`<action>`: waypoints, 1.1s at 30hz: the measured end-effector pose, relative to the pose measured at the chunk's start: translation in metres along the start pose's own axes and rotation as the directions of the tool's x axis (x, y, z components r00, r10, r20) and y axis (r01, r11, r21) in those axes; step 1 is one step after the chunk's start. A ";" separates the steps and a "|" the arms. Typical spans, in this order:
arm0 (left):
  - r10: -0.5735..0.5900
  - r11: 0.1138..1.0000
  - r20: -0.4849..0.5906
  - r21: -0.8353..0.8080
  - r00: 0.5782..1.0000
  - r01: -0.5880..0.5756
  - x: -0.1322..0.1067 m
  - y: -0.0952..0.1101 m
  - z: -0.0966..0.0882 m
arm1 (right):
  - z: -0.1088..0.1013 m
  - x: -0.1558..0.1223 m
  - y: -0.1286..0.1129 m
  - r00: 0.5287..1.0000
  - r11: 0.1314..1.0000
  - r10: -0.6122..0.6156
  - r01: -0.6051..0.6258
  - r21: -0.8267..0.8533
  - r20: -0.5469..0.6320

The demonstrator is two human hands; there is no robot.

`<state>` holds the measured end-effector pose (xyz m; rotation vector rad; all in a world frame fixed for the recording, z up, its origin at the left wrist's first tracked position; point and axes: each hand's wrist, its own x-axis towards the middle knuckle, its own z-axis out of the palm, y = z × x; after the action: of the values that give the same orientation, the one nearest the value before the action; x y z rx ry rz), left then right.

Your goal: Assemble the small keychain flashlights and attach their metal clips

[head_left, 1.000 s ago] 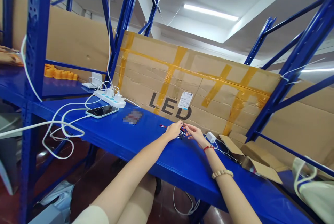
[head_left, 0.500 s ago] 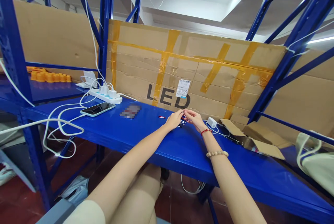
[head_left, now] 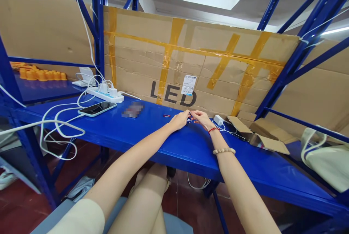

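My left hand (head_left: 179, 121) and my right hand (head_left: 201, 118) meet over the back part of the blue tabletop (head_left: 152, 132), fingertips pinched close together. Between them shows a bit of something small and dark, too small to name. Just below the fingers are small shiny metal pieces (head_left: 188, 120), partly hidden by my left hand. To the left of that hand a small red piece (head_left: 167, 115) lies on the table. A red string bracelet and a beaded bracelet circle my right wrist and forearm.
At the left a phone (head_left: 97, 108) lies beside a white power strip (head_left: 105, 95) with looping cables. A pixelated item (head_left: 133, 110) is nearby. On the right are a white charger (head_left: 218, 119), an opened cardboard box (head_left: 268, 134) and a pale bag (head_left: 324, 155). A large cardboard panel (head_left: 136, 55) stands behind.
The view has shifted slightly, so the table and surroundings sit a little higher and further left. Both hands stay together at the same spot, with fingers a little differently placed.
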<state>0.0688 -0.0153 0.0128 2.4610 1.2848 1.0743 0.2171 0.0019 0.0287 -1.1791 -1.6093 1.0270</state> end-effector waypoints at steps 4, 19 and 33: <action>0.010 0.999 -0.031 0.051 0.999 -0.008 -0.002 0.003 -0.003 | -0.001 -0.002 0.000 0.999 0.999 0.028 -0.028 0.021 0.023; -0.049 0.979 -0.074 0.193 0.996 0.063 -0.003 0.009 -0.010 | 0.007 -0.005 -0.006 0.995 0.996 0.091 -0.092 -0.021 -0.037; -0.102 0.982 0.064 0.166 0.993 0.090 -0.002 0.000 -0.011 | 0.000 0.003 0.007 0.999 0.987 -0.014 0.009 -0.161 -0.034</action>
<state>0.0610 -0.0190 0.0194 2.4970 1.5074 0.8812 0.2187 0.0064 0.0227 -1.2862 -1.6947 0.8772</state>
